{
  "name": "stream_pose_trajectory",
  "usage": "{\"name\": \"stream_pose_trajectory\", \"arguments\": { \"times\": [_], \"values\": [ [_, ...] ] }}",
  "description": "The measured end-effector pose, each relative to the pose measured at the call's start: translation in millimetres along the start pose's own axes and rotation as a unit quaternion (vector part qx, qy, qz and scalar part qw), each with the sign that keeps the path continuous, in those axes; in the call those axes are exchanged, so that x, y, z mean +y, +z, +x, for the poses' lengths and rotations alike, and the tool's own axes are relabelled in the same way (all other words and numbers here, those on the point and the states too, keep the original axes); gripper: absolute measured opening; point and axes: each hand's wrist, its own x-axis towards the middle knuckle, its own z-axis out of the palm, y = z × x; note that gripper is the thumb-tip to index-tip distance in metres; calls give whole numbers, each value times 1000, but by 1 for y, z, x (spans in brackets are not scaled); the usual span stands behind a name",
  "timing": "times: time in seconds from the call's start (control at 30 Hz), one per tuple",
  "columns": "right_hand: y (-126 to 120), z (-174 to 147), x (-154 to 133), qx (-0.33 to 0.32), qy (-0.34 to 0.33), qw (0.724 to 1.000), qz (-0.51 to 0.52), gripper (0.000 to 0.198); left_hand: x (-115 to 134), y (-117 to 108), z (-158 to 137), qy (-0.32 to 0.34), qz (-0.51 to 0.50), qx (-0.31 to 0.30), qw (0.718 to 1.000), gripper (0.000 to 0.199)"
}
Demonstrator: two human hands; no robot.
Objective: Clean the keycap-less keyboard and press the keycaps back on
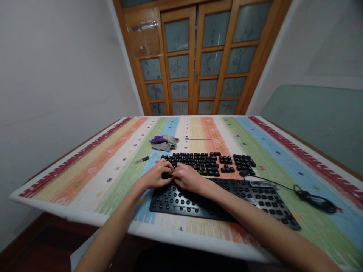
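Note:
My left hand (159,175) and my right hand (187,177) meet at the top left corner of a black keyboard base (178,207) stripped of its keycaps. The left fingers are curled, and a small dark thing (166,175) shows between thumb and fingers; its kind is not clear. The right hand is closed with fingertips pressed close to the left ones, and whatever it pinches is hidden. Just behind the base, loose black keycaps (211,166) lie in rows arranged like a keyboard. Their nearest left part is covered by my hands.
Beyond the keycaps lie a grey and purple cloth (165,142) and a thin rod (198,139). Left of the keycaps is a small tool with a black end (145,158). A coiled black cable (317,201) rests at right on the striped tablecloth (113,166).

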Motion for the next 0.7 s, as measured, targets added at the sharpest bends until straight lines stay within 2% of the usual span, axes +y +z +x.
{"name": "stream_pose_trajectory", "arguments": {
  "times": [0.17,0.27,0.37,0.43,0.5,0.7],
  "values": [
    [-16,-2,6,-24,2,999,27,16,-5,-8,3,10,-14,-6,1000,5],
    [-28,-4,12,-11,0,1000,29,14,-9,-20,10,11,-19,12,1000,13],
    [-36,-6,20,10,5,1000,20,15,-20,-30,24,-16,21,53,998,17],
    [-40,-7,26,24,8,999,20,15,-31,-33,36,-45,59,58,996,18],
    [-44,-8,30,36,12,999,18,14,-42,-32,49,-78,87,38,992,20],
    [-54,-12,35,51,25,998,4,16,-67,-20,78,-82,99,-4,992,19]
  ]
}}
